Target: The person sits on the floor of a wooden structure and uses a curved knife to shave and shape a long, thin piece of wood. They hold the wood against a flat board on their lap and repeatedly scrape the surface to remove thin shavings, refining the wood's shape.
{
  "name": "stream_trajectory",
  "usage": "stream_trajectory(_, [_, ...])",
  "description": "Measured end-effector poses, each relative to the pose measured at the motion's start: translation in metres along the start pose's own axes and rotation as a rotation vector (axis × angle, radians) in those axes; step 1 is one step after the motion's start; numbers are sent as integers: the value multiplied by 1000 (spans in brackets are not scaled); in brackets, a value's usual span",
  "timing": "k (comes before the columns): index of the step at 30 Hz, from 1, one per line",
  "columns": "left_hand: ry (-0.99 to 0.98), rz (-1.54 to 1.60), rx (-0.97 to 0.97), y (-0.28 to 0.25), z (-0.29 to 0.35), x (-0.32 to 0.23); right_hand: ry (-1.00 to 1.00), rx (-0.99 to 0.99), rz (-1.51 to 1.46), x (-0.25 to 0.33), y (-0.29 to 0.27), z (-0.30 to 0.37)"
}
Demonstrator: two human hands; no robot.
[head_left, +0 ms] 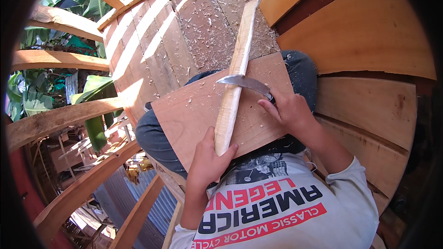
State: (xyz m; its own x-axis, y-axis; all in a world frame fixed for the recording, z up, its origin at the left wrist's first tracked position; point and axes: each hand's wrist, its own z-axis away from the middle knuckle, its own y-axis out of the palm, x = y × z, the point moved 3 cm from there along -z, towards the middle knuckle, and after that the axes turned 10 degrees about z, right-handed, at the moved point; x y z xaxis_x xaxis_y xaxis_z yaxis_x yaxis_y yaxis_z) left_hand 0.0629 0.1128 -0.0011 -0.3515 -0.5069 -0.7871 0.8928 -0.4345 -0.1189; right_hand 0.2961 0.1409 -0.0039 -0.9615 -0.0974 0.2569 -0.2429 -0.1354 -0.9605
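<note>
A long pale piece of wood slants across my lap, its far end reaching over the floor. My left hand is closed round its near end. In my right hand I grip a knife with a curved blade; its handle is mostly hidden by my fingers. The blade lies across the middle of the wood, edge-on to it, with its tip past the left side. Under the wood a flat brown board rests on my crossed legs.
Wood shavings are scattered over the plank floor ahead. A railing of wooden bars runs along the left, with banana leaves and metal sheets beyond. A plank wall stands close on the right.
</note>
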Motion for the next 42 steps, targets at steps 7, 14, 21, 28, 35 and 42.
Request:
stream_trajectory(7, [-15, -23, -10, 2, 3, -1, 107, -3, -14, -9, -4, -8])
stream_trajectory(14, [-19, 29, -32, 2, 4, -4, 106, -20, 62, -21, -1, -18])
stream_trajectory(21, [-25, 28, -21, 2, 6, 3, -3, 5, -56, -8, -3, -14])
stream_trajectory(28, [-96, 44, -4, 1, 5, 3, -85, -37, -34, 2, 1, -4])
stream_trajectory(35, [84, 21, -24, 2, 2, 4, -186, 15, -83, 18, 5, 3])
stream_trajectory(42, [-15, 26, 15, 1, 1, 2, -56, 162, -144, 12, -9, -2])
